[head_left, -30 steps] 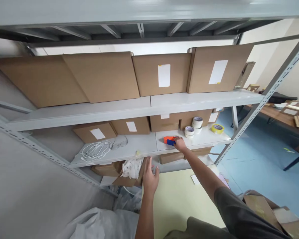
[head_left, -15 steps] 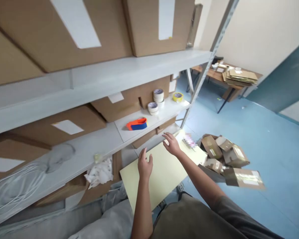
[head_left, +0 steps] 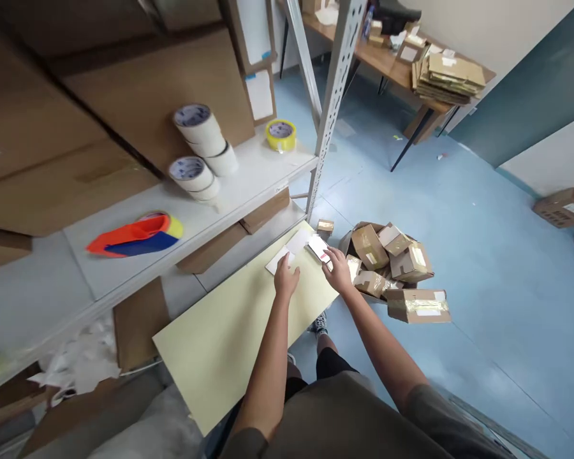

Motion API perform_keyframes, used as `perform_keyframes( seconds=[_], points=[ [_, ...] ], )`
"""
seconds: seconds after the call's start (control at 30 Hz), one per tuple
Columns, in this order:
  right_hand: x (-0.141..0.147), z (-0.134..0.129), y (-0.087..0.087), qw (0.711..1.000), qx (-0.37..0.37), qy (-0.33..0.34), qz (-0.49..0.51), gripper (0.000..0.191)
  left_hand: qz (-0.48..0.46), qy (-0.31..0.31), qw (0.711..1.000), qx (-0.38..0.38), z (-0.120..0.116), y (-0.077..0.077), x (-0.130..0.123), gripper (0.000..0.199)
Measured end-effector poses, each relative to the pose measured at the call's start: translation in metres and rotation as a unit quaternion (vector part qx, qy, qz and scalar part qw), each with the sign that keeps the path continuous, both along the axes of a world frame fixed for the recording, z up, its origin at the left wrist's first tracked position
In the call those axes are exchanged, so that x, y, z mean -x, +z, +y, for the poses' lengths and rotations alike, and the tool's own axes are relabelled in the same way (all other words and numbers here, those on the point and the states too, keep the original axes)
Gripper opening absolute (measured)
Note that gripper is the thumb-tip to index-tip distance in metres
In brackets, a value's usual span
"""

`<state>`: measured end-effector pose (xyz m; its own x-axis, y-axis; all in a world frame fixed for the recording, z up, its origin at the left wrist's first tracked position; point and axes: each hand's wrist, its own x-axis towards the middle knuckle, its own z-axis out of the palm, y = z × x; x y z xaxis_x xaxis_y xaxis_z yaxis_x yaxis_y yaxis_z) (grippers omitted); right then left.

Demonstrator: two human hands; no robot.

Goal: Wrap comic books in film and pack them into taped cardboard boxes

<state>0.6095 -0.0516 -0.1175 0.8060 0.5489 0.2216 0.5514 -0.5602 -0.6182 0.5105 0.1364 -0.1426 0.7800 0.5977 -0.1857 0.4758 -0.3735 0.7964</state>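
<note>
A pale yellow board lies in front of me beside the shelf. At its far end is a smartphone with a bright screen, partly blurred. The fingers and thumb of my right hand are closed on its near right edge. My left hand hovers at the near edge of a flat white card, thumb and fingers apart. I cannot tell whether it touches the card. Another white sheet lies between the card and the phone.
On the shelf left of me are an orange-and-blue tape dispenser, white tape rolls and a yellow tape roll. Small taped cartons fill a box on the right. A shelf post rises ahead; a wooden table stands beyond.
My view has turned right and down. Both hands have lowered toward the board's far end, and the right hand has taken hold of the phone. The left hand is now by the white card.
</note>
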Motion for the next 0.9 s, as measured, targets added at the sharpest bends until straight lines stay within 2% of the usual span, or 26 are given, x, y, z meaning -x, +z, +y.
perform_keyframes(
  seconds=[0.1, 0.2, 0.27, 0.37, 0.53, 0.73, 0.8, 0.9],
  points=[
    [-0.035, -0.008, -0.03, 0.999, 0.014, -0.023, 0.026, 0.046, 0.038, 0.025, 0.999, -0.011, -0.017, -0.036, -0.051, 0.077],
    [-0.069, -0.01, -0.058, 0.998, 0.027, -0.039, 0.046, 0.047, 0.071, 0.072, 0.994, -0.049, -0.027, -0.068, -0.089, 0.082],
    [-0.088, -0.009, -0.075, 0.997, 0.033, -0.044, 0.061, 0.05, 0.084, 0.102, 0.988, -0.074, -0.03, -0.085, -0.104, 0.079],
    [-0.105, -0.006, -0.097, 0.995, 0.04, -0.036, 0.089, 0.053, 0.082, 0.148, 0.981, -0.096, -0.031, -0.104, -0.112, 0.069],
    [-0.114, 0.005, -0.123, 0.992, 0.056, -0.019, 0.11, 0.049, 0.03, 0.251, 0.965, -0.072, -0.028, -0.118, -0.106, 0.055],
    [-0.122, 0.023, -0.138, 0.993, 0.066, -0.035, 0.093, 0.05, 0.032, 0.326, 0.944, -0.043, -0.028, -0.121, -0.087, 0.035],
    [-0.126, 0.029, -0.141, 0.992, 0.072, -0.038, 0.093, 0.051, 0.06, 0.341, 0.938, -0.022, -0.03, -0.119, -0.077, 0.037],
    [-0.132, 0.035, -0.145, 0.992, 0.08, -0.047, 0.088, 0.05, 0.1, 0.338, 0.934, 0.059, -0.038, -0.117, -0.059, 0.051]
  ],
)
